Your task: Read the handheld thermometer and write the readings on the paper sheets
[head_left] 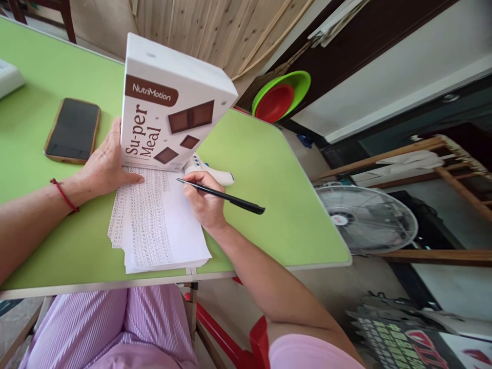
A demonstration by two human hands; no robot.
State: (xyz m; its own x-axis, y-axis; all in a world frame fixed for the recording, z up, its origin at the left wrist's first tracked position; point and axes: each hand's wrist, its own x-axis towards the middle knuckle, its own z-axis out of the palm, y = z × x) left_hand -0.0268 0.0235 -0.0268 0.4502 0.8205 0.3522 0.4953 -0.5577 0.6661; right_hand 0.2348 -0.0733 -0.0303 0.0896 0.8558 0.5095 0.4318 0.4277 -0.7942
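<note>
My right hand (pixel 205 200) is closed around a black pen (pixel 242 202), its tip just over the top sheet of a paper stack (pixel 184 236). Rows of small handwriting fill the left part of that sheet; the right part is blank. Beside the stack's upper left, my left hand (pixel 105 166) lies with its thumb stretched across the paper's edge. Its other fingers run along the left side of a white NutriMotion box (pixel 154 118) and are partly hidden by it. The box stands upright at the top of the stack. Partly behind my right hand is a white device with blue buttons (pixel 221 177).
A phone (pixel 73 130) in a brown-edged case lies left on the green table (pixel 265 169). At the far left edge sits a white object (pixel 8 78). Beyond the table are green and red basins (pixel 300 84). A fan (pixel 365 220) stands off the right edge, near a wooden rack.
</note>
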